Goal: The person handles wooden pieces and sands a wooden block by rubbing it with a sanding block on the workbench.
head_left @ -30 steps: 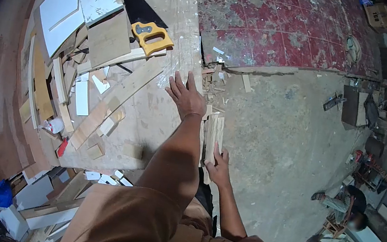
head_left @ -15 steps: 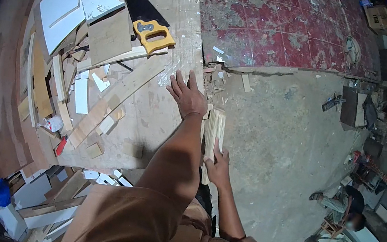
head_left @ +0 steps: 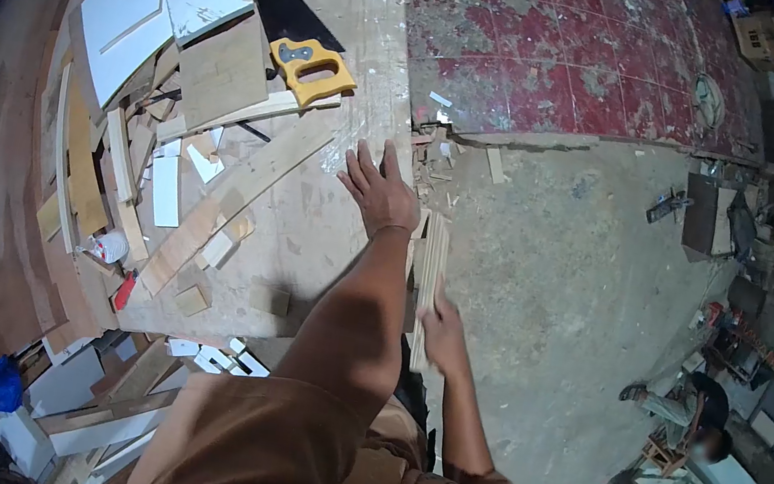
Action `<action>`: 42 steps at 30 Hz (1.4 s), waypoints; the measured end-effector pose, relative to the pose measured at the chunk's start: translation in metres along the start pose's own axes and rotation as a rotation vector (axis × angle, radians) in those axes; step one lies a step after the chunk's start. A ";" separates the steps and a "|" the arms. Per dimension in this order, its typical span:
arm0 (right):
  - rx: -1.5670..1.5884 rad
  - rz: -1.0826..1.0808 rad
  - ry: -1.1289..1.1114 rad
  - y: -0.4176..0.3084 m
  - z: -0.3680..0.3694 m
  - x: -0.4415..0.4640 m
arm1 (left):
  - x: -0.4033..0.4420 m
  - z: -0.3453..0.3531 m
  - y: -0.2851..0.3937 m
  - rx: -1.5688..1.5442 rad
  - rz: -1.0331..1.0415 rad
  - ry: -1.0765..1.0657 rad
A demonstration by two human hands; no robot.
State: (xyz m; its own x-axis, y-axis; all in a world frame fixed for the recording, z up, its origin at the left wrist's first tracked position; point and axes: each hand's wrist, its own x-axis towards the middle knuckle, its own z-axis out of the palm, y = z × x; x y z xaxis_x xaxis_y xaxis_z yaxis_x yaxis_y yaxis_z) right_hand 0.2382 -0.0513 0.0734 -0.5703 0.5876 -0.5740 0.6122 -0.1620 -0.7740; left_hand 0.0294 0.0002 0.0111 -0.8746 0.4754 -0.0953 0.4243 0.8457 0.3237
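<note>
My left hand lies flat on the wooden workbench near its right edge, fingers spread and nothing in them. Just beyond that edge, my right hand is closed around the lower part of a pale length of wood. Light lines run along the wood; I cannot tell whether it is one piece or several strips together. Its upper end is close to my left wrist, beside the bench edge. The right fingers are slightly blurred. Ahead of my left hand lies a handsaw with a yellow handle and dark blade.
Wood offcuts, white boards and a thin plank are scattered across the bench. Concrete floor lies to the right, with a worn red surface beyond. A seated person is at the lower right among stacked frames.
My right hand has shifted slightly, its fingers now blurred, and the length of wood has turned a little with it. My left hand stays flat on the bench.
</note>
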 end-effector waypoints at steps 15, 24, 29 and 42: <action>-0.481 0.096 0.346 -0.030 0.018 0.028 | 0.004 0.002 -0.001 0.045 -0.017 -0.047; -0.421 0.032 0.372 -0.046 0.019 0.088 | 0.001 -0.001 -0.002 0.057 -0.002 -0.047; -0.514 -0.079 0.387 -0.031 0.032 0.042 | 0.002 0.000 -0.001 0.036 0.001 -0.035; -0.536 -0.081 0.348 -0.026 0.013 0.067 | 0.002 -0.006 0.003 0.001 0.006 -0.037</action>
State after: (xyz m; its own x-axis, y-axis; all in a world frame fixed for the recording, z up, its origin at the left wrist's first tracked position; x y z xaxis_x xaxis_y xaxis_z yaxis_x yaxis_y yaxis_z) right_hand 0.1774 -0.0180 0.0515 -0.4700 0.8189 -0.3293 0.8150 0.2594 -0.5182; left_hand 0.0273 0.0025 0.0177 -0.8628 0.4892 -0.1279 0.4299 0.8429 0.3235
